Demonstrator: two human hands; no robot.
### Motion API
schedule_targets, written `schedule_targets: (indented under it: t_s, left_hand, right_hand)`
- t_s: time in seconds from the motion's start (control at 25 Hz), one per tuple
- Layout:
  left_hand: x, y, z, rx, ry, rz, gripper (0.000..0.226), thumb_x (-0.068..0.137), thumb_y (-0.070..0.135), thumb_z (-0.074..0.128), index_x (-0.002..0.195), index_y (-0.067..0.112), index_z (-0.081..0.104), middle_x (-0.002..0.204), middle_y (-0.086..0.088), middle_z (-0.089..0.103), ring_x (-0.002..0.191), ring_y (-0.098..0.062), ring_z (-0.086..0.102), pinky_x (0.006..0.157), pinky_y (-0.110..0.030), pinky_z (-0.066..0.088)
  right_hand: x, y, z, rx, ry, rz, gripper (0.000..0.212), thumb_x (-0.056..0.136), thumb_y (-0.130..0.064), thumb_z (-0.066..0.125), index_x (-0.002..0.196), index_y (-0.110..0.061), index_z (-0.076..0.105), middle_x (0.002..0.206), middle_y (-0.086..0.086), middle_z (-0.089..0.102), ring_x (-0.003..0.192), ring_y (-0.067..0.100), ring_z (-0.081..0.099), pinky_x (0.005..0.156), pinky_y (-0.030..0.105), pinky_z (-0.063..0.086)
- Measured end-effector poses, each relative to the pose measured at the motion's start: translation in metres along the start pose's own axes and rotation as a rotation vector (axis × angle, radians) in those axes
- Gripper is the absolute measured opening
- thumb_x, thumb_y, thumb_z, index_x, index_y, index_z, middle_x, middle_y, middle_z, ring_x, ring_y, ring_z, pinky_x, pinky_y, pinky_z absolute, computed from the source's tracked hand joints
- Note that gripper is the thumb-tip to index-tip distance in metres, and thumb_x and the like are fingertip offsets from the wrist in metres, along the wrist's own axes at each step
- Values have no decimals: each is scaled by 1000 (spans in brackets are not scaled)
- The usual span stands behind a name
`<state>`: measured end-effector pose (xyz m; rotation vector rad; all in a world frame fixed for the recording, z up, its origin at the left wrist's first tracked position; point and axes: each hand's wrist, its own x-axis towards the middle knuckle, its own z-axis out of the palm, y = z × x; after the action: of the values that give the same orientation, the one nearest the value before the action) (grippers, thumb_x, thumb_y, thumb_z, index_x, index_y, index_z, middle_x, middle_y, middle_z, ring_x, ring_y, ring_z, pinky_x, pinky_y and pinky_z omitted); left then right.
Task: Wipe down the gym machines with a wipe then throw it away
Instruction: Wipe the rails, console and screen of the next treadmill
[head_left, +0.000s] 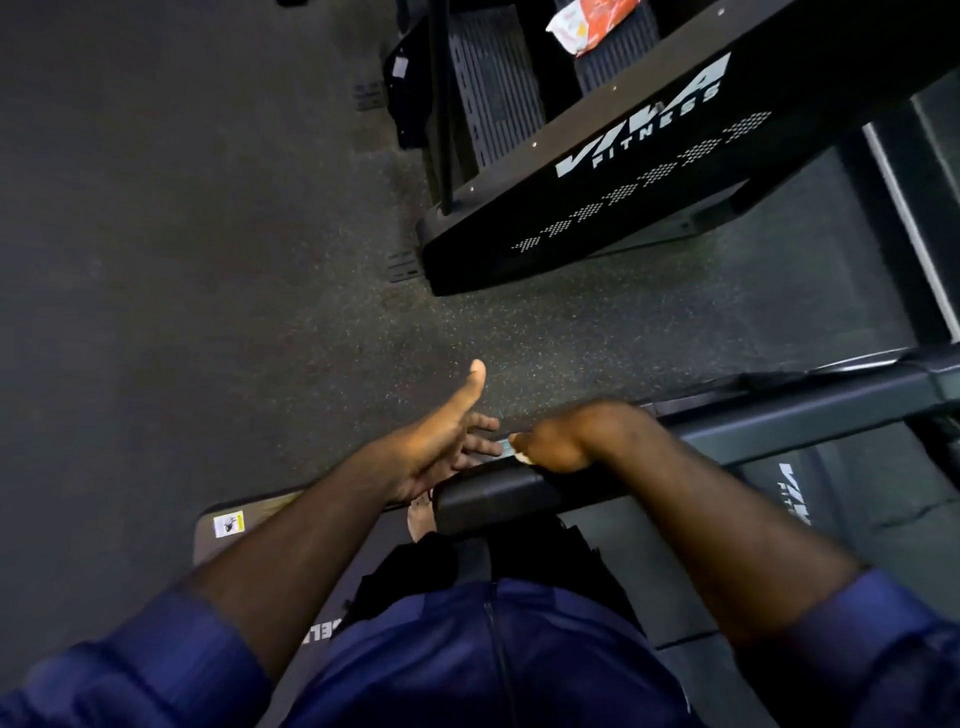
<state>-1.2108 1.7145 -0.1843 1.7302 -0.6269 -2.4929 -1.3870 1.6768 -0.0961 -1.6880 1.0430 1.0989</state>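
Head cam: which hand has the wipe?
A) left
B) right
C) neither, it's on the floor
B: a pale edge of the wipe shows under the right hand, which is curled over it on the handrail. The left hand is open with its thumb out and holds nothing.
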Motion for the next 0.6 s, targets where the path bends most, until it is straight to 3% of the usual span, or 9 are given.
schedule_targets:
  t_s: [0.12,0.2,0.28,0.32,0.4,0.48,0.6]
  left_hand:
    - [2,22,16,231,19,-42,136,54,114,29,150,20,48,119,-10,73,110,-20,68,102,-36,49]
    - [4,36,28,352,-2,-43,138,51,116,22,154,26,45,120,-7,73,106,-18,62,98,-37,44]
    - [12,46,41,423,-51,-66,137,51,116,18,154,31,47,130,-3,72,109,-15,59,103,-38,42]
    - [17,49,48,457,-76,-87,137,50,116,18,153,32,50,137,-1,69,119,-14,59,115,-41,40]
    - [26,58,63,502,-115,-124,134,52,116,18,153,35,52,148,2,62,140,-19,52,124,-50,31]
    - [31,70,75,538,-108,-120,131,57,114,15,156,35,47,148,3,62,140,-24,54,122,-51,35]
    - [36,80,89,588,-103,-107,128,62,111,12,160,33,40,138,5,67,130,-20,60,118,-46,41]
  right_hand:
    - [-18,11,4,114,45,-69,56,112,-50,26,153,-19,48,161,10,44,145,29,45,114,42,37]
    - [-28,40,0,113,57,2,56,112,-51,25,153,-21,49,162,8,44,146,28,44,115,41,36]
    - [-18,65,-2,98,-4,124,49,111,-45,33,146,-20,57,157,11,50,140,30,50,116,45,39]
    - [-10,69,-2,114,-27,137,45,108,-42,38,140,-20,61,153,11,54,135,30,55,114,48,41]
    - [-9,72,1,136,-9,71,43,104,-43,43,135,-23,64,150,9,56,132,30,57,112,50,44]
    - [-21,83,1,141,1,26,44,108,-45,38,136,-25,65,152,7,55,136,29,54,114,45,41]
    - [-10,131,-2,89,-25,141,43,109,-36,38,139,-17,62,151,9,56,133,30,56,112,39,40]
